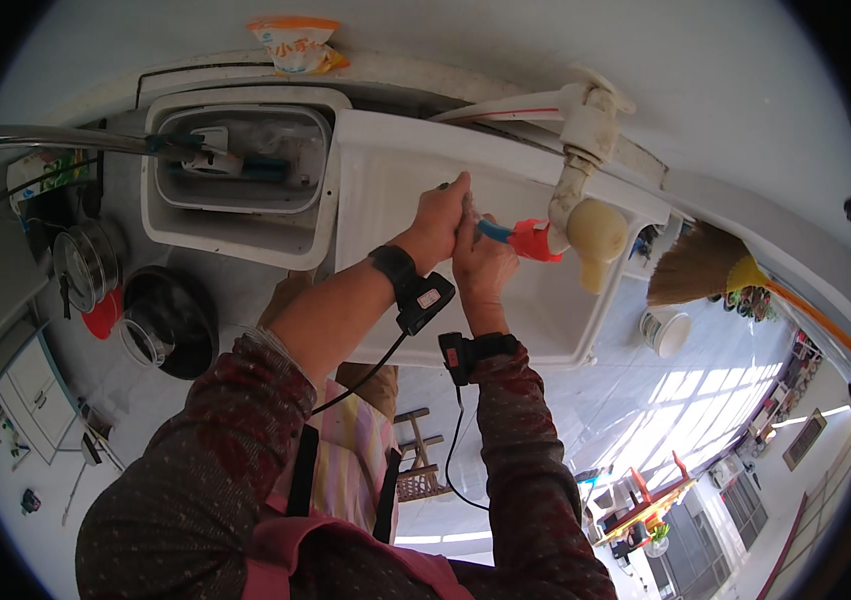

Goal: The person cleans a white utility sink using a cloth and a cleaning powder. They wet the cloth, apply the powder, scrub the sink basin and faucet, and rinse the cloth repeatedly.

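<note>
My left hand [440, 219] and my right hand [487, 268] meet above a white plastic basin or sink [395, 315]. My left fingers are curled, and a small dark green bit shows at their far side. What lies between the two hands is hidden by the fingers. A blue hose [494, 229] reaches down to the hands from a red wrapping [536, 240] on the end of a tap pipe [562, 202]. Clear water seems to come from the hose tip onto my fingers, and my right hand looks wet.
A white tub [238, 253] beside the sink holds a smaller grey basin [238, 196]. The pale yellow bulbous fitting [598, 225] hangs by the tap. To the right are a broom [703, 266] and a white bucket [669, 331]. A black basin [197, 330] stands left; a packet [298, 46] lies on the ledge.
</note>
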A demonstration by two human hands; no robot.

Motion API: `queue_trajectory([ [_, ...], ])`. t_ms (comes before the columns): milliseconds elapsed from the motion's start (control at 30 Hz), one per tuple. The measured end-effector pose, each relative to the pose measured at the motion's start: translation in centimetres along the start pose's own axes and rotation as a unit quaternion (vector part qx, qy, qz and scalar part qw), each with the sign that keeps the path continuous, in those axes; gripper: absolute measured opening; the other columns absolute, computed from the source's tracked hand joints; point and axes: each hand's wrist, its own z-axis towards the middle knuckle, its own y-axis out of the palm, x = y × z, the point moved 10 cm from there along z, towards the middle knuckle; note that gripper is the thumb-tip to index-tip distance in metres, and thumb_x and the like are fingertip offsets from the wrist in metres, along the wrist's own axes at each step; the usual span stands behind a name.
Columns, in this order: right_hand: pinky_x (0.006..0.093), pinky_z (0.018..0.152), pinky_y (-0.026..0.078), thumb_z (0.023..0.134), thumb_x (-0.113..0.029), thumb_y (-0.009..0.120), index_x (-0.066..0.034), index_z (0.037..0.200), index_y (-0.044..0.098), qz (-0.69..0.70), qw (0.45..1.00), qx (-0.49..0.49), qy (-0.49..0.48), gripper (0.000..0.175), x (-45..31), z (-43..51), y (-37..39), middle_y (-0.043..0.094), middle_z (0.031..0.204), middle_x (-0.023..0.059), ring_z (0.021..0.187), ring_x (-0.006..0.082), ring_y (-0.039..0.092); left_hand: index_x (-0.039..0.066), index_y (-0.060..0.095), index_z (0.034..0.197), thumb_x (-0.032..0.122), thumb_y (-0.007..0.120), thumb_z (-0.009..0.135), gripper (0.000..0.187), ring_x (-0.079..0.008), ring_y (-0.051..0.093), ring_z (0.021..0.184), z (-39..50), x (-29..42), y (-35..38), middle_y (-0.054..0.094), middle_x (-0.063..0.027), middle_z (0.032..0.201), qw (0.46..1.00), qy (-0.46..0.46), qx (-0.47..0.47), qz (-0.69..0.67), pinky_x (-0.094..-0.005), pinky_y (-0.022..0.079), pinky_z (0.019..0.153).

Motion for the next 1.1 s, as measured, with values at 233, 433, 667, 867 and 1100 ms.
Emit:
queue_trajectory([
  [233,0.0341,0.074,0.048,0.084,-0.017,0.064,-0.0044,0.095,0.063,0.486,0.856,-0.031,0.175,0.017,5.5,-0.9,0.7,0.062,0.083,0.01,0.08,0.0197,0.06,0.004,0.058,0.082,0.015,0.062,0.091,0.014,-0.0164,0.058,0.073,-0.5,0.2,0.8,0.06,-0.0059,0.082,0.993,0.0,-0.081,0.087,-0.0301,0.047,0.068],
  [433,0.0326,0.089,0.045,0.075,-0.005,0.071,-0.0009,0.116,0.057,0.359,0.913,-0.097,0.167,0.044,6.8,-1.7,-1.5,0.062,0.11,0.0069,0.099,0.0192,0.057,-0.002,0.062,0.096,-0.004,0.065,0.08,0.017,-0.0181,0.061,0.088,-2.7,3.3,-0.6,0.065,-0.0109,0.102,0.968,0.075,-0.104,0.215,-0.0317,0.049,0.08],
  [667,0.032,0.092,0.044,0.077,-0.005,0.073,0.0023,0.122,0.056,0.535,0.824,-0.144,0.114,0.048,3.1,-1.2,1.0,0.064,0.109,0.0074,0.104,0.0177,0.058,-0.002,0.061,0.114,-0.008,0.061,0.076,0.038,-0.0168,0.06,0.1,-6.3,2.7,3.7,0.064,-0.008,0.112,0.914,0.109,-0.205,0.334,-0.0301,0.047,0.088],
  [867,0.027,0.083,0.048,0.082,-0.005,0.067,0.0001,0.112,0.058,0.624,0.767,-0.012,0.147,0.032,5.2,0.4,-0.8,0.063,0.106,0.0075,0.098,0.0143,0.059,0.0,0.059,0.117,-0.009,0.061,0.076,0.042,-0.0151,0.06,0.092,-6.1,5.2,2.5,0.064,-0.0054,0.106,0.91,0.104,-0.19,0.354,-0.0283,0.049,0.081],
  [1100,0.0293,0.083,0.045,0.083,-0.005,0.062,-0.0068,0.108,0.055,0.66,0.725,-0.076,0.179,0.026,3.2,-0.4,-0.9,0.061,0.114,0.0103,0.097,0.0159,0.058,0.0,0.063,0.103,-0.011,0.061,0.072,0.033,-0.0137,0.06,0.089,-5.9,7.9,1.4,0.064,-0.0046,0.098,0.817,0.195,-0.158,0.52,-0.0265,0.049,0.08],
])
